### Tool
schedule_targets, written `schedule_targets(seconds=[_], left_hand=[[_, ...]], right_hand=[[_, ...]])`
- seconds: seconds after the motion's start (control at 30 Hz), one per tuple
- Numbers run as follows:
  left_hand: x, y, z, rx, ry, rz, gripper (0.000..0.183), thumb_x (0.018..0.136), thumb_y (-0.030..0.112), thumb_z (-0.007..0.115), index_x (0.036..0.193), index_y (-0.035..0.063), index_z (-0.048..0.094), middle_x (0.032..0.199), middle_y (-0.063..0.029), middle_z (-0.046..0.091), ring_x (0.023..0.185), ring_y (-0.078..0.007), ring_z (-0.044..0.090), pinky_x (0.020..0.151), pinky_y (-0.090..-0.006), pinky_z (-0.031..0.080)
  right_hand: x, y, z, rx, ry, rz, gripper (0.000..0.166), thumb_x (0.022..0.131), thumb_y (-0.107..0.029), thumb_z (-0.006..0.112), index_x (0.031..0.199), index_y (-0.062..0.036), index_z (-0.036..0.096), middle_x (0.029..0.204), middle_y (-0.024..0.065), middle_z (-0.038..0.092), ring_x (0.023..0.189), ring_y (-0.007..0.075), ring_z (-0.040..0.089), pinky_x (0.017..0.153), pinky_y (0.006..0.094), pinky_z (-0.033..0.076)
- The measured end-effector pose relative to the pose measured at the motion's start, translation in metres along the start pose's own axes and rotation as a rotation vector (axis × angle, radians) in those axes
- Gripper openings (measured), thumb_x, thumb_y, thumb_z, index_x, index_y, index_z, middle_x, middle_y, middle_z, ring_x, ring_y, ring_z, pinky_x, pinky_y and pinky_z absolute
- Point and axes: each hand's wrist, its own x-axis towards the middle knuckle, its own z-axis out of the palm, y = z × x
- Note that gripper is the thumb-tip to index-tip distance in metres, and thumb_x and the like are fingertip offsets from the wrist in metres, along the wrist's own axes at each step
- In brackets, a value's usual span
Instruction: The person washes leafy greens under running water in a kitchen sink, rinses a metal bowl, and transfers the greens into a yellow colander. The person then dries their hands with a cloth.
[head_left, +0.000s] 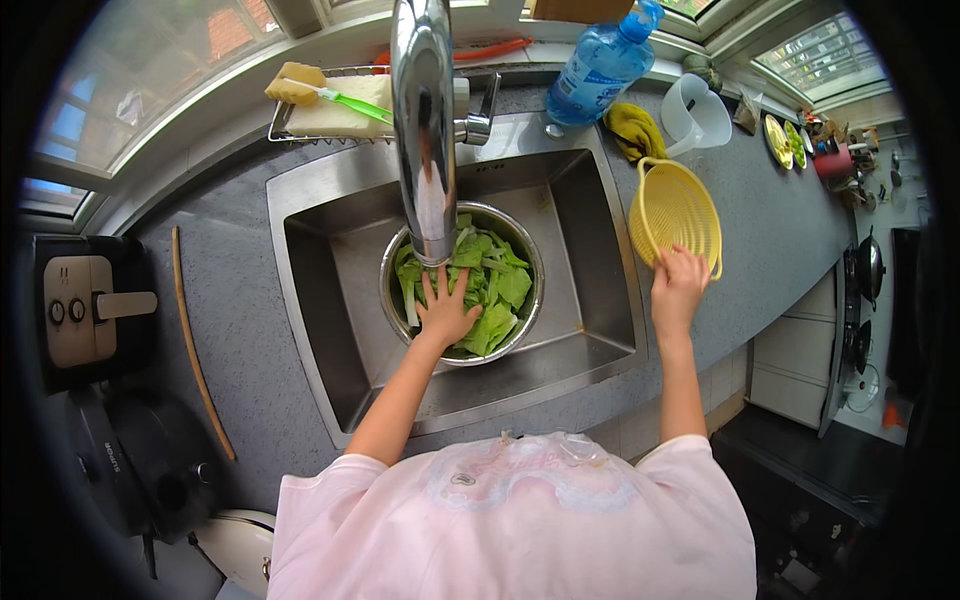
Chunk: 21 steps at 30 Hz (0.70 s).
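Torn green leafy vegetable pieces (495, 289) fill a round stainless steel bowl (534, 315), which stands in the sink basin (570, 255). With fingers spread, my left hand (446, 307) rests flat on the leaves, just below the spout of the chrome faucet (424, 135). The spout hides part of the bowl's far rim. My right hand (681, 289) grips the near rim of a yellow plastic colander (679, 206). The colander is tilted on the counter at the sink's right edge, and I see nothing inside it.
Behind the sink are a wire rack (337, 135) with sponges, a blue pump bottle (600, 71), a yellow-green cloth (636, 133) and a translucent plastic container (694, 112). On the left are a wooden stick (195, 345), an air fryer (82, 311) and a black cooker (142, 457).
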Motion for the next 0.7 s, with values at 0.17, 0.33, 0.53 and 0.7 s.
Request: schedule_targets(seconds=[0.17, 0.33, 0.53, 0.7], left_hand=[[-0.021, -0.054, 0.002, -0.675, 0.216, 0.115, 0.051, 0.085, 0.019, 0.057, 0.133, 0.0107, 0.044, 0.141, -0.0177, 0.036, 0.131, -0.0315, 0.031, 0.104, -0.038, 0.03], [-0.05, -0.058, -0.026, -1.367, 0.125, -0.214, 0.035, 0.091, 0.015, 0.05, 0.124, 0.0011, 0.049, 0.123, -0.007, 0.054, 0.111, -0.0155, 0.052, 0.093, -0.0298, 0.041], [-0.091, -0.074, -0.054, -1.627, -0.005, -0.3, 0.038, 0.091, 0.01, 0.045, 0.128, -0.0014, 0.044, 0.12, -0.0101, 0.055, 0.107, -0.0183, 0.056, 0.096, -0.0315, 0.043], [-0.078, -0.076, -0.043, -1.7, -0.045, -0.234, 0.038, 0.093, 0.017, 0.048, 0.126, -0.0007, 0.045, 0.121, -0.0104, 0.055, 0.112, -0.02, 0.053, 0.096, -0.0328, 0.043]], right_hand=[[-0.03, -0.111, -0.014, 0.43, -0.162, -0.418, 0.023, 0.066, 0.003, 0.058, 0.085, -0.008, 0.066, 0.077, 0.0061, 0.062, 0.072, 0.0246, 0.059, 0.066, 0.0349, 0.047], [-0.032, -0.181, 0.026, 0.641, -0.251, -0.762, 0.019, 0.066, -0.003, 0.059, 0.084, -0.007, 0.064, 0.077, 0.0052, 0.062, 0.069, 0.0229, 0.059, 0.065, 0.0338, 0.047], [-0.049, -0.137, 0.004, 0.594, -0.382, -0.901, 0.018, 0.064, -0.003, 0.06, 0.082, -0.0071, 0.062, 0.077, 0.004, 0.061, 0.07, 0.0205, 0.06, 0.068, 0.0322, 0.048], [-0.014, -0.161, 0.025, 0.569, -0.223, -0.888, 0.02, 0.066, -0.003, 0.059, 0.085, -0.0063, 0.062, 0.081, 0.0051, 0.063, 0.074, 0.0206, 0.061, 0.076, 0.0338, 0.048]])
